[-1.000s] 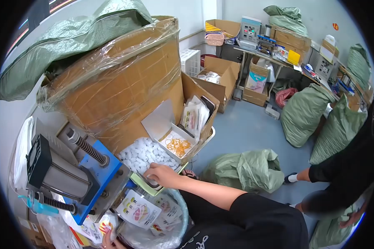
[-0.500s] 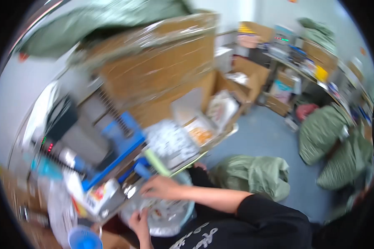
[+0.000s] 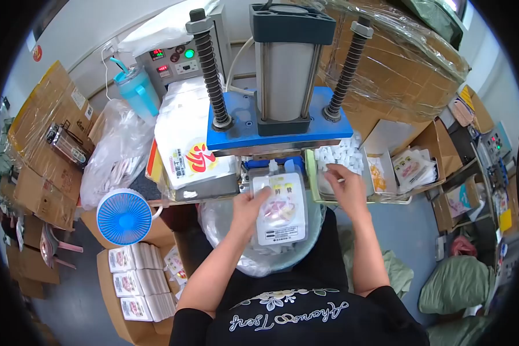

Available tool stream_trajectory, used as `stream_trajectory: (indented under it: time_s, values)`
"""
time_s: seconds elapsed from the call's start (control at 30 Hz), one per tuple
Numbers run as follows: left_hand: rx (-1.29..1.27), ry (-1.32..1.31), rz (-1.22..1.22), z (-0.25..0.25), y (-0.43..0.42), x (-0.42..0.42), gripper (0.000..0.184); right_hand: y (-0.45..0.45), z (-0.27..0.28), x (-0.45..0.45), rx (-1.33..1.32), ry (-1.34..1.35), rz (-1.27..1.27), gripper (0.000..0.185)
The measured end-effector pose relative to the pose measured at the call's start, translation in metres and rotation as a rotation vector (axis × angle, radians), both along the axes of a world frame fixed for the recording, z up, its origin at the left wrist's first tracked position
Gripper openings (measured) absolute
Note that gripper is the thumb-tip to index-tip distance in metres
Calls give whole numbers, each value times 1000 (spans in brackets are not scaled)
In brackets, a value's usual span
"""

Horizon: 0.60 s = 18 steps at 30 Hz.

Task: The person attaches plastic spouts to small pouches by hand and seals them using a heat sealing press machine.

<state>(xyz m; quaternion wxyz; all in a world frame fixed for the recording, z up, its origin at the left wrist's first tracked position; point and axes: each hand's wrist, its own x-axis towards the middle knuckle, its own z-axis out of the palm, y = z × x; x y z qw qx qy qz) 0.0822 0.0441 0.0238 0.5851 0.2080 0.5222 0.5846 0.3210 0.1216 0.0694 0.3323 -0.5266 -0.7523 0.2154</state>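
Note:
My left hand point(image 3: 251, 209) grips a white printed spout pouch point(image 3: 281, 216) by its left edge, thumb on the front. The pouch stands nearly upright below the blue-plated press point(image 3: 279, 124), its spout pointing up toward the press. My right hand point(image 3: 348, 191) is at a green-edged tray point(image 3: 312, 179) of small white plastic pieces point(image 3: 337, 154). Its thumb and fingertips are drawn together in a pinch; whatever lies between them is too small to make out. Beneath the pouch is a round tub point(image 3: 316, 233) lined with clear plastic.
Left of the press lie stacked printed pouches point(image 3: 181, 135), a blue tumbler point(image 3: 139, 92) and a small blue fan point(image 3: 124, 216). A carton point(image 3: 111, 291) of packed pouches sits on the floor. To the right are a white box point(image 3: 389, 167) with orange pieces and more pouches point(image 3: 415, 168).
My view has swung from the right side of the room to face the press. Both hands were over the tub; now the left holds up the pouch and the right is at the tray.

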Motion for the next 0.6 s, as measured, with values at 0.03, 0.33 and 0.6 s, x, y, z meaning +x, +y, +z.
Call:
stream_trajectory:
  time_s: [0.03,0.33,0.6]
  values:
    - [4,-11,-9,-2,5,0,25,2,2,6,3,-46,-82,29]
    - [10,671,-216,-9,22,-43,36,21,-28,20,108,-407,-202,39]
    - [215,1713,48,-34,-37,-94,78,43,-41,24,81,-468,-198,38]
